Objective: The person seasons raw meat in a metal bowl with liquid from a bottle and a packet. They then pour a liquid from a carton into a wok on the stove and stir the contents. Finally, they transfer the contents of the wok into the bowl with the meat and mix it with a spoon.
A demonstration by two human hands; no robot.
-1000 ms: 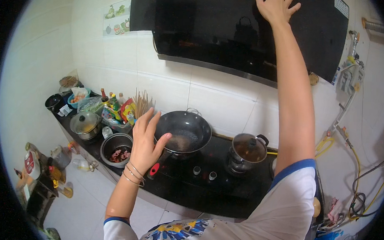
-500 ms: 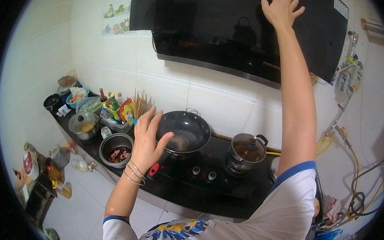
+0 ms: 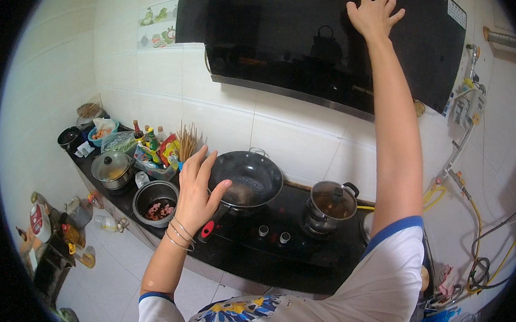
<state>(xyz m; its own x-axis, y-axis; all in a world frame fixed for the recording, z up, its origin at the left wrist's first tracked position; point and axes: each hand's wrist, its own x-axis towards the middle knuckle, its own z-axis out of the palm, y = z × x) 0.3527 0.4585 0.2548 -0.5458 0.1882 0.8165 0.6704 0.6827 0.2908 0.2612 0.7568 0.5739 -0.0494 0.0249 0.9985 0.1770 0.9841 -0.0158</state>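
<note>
My right hand (image 3: pixel 375 15) reaches up to the black range hood (image 3: pixel 286 53), its fingers spread against the dark front. A small blue light shows between those fingertips. My left hand (image 3: pixel 198 193), with bangles at the wrist, hangs raised and empty, fingers apart. It is nearest to a black wok (image 3: pixel 247 180) on the left burner, whose red-and-black handle (image 3: pixel 208 229) points toward me. Some liquid appears to lie in the wok. On the right burner stands a lidded pot (image 3: pixel 333 201). Beside my left hand a dark pot (image 3: pixel 155 204) holds pieces of raw meat.
Left along the counter are a lidded pot (image 3: pixel 112 169), a tub of sauce bottles (image 3: pixel 152 148), a bunch of skewers (image 3: pixel 188 142) and a blue basket of eggs (image 3: pixel 102 132). Two knobs front the black cooktop (image 3: pixel 248 247). A yellow hose (image 3: pixel 435 197) runs along the right wall.
A blue light has come on at the hood under my right fingertips. My right hand has shifted slightly left; my left hand stays almost still.
</note>
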